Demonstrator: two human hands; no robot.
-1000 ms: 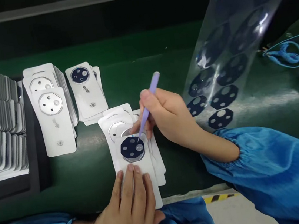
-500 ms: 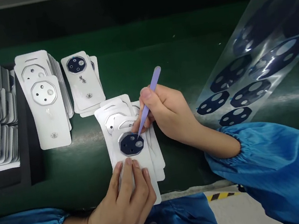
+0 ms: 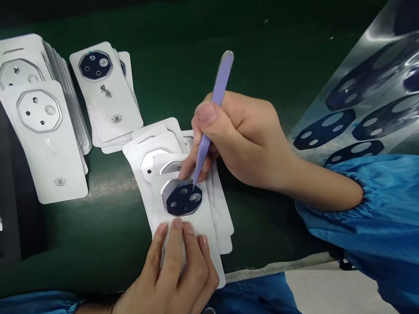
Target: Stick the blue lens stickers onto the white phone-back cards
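My right hand [image 3: 244,138] grips purple tweezers [image 3: 219,90], their tips at a dark blue octagonal film [image 3: 179,203] with round holes. The film lies slightly askew over the silver-rimmed octagon of a white phone-shaped panel [image 3: 204,241], with some rim uncovered at the upper left. My right fingertips are close to the film's top edge. My left hand [image 3: 173,283] lies on that panel with its fingers stretched out, tips just below the film. Under it is a loose pile of white panels [image 3: 135,160].
A tall stack of white panels [image 3: 55,164] and a smaller stack with a dark film on top [image 3: 119,107] stand at the left. A black tray [image 3: 23,205] holds many panels. A clear sheet with dark films [image 3: 389,72] rises at the right.
The dark film has shifted and no longer covers the octagon squarely. The tweezers are more upright. The view has moved, so the stacks appear further left and higher.
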